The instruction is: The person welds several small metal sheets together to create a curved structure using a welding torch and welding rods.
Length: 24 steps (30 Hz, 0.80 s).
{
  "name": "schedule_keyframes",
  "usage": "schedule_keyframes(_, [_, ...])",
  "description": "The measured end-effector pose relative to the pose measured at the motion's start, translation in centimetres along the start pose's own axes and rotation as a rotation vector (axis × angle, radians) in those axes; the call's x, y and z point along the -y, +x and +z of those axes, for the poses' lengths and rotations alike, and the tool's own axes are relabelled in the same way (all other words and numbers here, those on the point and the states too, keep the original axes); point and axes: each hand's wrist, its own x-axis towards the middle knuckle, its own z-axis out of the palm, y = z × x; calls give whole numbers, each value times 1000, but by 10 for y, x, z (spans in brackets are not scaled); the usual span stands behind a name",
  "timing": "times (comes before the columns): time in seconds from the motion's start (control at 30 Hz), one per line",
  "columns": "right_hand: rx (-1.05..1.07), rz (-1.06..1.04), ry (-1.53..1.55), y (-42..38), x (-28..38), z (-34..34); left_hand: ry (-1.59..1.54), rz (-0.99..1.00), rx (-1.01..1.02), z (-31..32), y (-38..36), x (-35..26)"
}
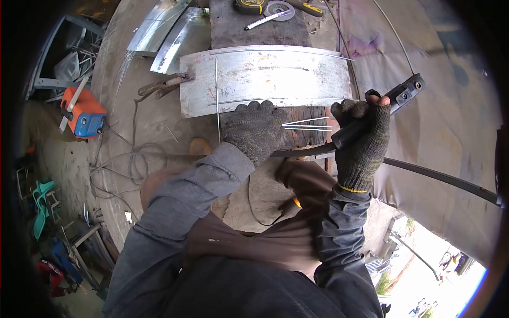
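My left hand (253,130), in a dark knit glove, is closed around several thin welding rods (307,127) whose ends stick out to the right. It is at the near edge of a curved metal sheet (265,74). My right hand (363,140), gloved too, grips a black electrode holder (407,93). A long thin rod (395,37) extends from the holder's head toward the top of the view. Another thin rod (217,95) crosses the sheet's left part. Beneath my left hand shows a dark wooden block (303,137), partly hidden.
A clamp (168,85) with a cable meets the sheet's left edge. An orange and blue welding machine (84,114) stands left, its cables (135,161) looped on the ground. Behind lie metal pieces (183,40), a tape measure (250,6), a disc (281,10) and a white marker (269,19).
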Motion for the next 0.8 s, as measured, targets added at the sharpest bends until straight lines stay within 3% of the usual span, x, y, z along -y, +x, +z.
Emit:
schedule_keyframes(0.13, [5, 205, -261, -5, -3, 3, 3, 6, -32, 9, 3, 9])
schedule_keyframes(0.27, [22, 256, -459, -14, 1, 16, -11, 1, -48, 3, 3, 3])
schedule_keyframes(0.5, [-12, 208, -447, -14, -4, 24, -5, 35, -104, -1, 0, 6])
schedule_keyframes(0.57, [27, 240, -547, -17, -1, 25, -49, -5, 0, -11, 0, 4])
schedule_keyframes(0.7, [81, 201, -728, -20, -6, 25, -56, -40, -93, -22, 1, 19])
schedule_keyframes(0.8, [126, 170, -723, -25, -13, 28, -61, -244, -135, -40, 8, 55])
